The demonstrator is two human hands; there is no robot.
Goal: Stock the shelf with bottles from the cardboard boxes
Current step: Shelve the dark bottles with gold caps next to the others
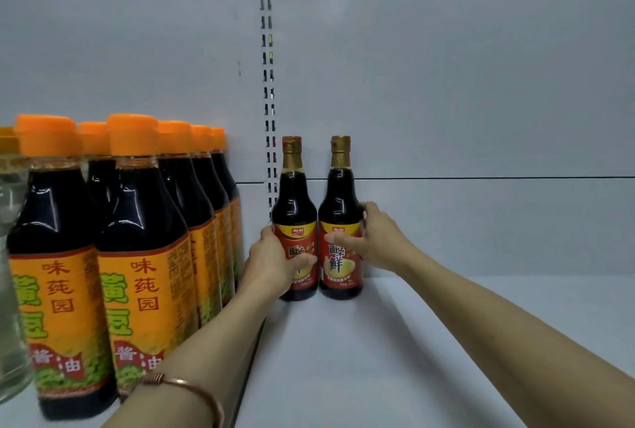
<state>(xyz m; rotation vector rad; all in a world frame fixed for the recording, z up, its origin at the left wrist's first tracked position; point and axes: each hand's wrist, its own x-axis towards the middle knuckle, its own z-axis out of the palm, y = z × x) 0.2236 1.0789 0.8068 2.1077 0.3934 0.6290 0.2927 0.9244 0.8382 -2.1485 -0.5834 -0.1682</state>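
Two dark bottles stand upright, left hand point(271, 261) gripping one point(296, 221), right hand point(376, 242) the other point(340, 218); pushing both squarely back would seat them best.

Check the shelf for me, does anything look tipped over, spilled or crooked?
Nothing stands out. The two gold-capped bottles, left bottle and right bottle, stand upright at the back of the shelf, each gripped by one of the hands, labels forward. The orange-capped bottles stand straight; no spills show.
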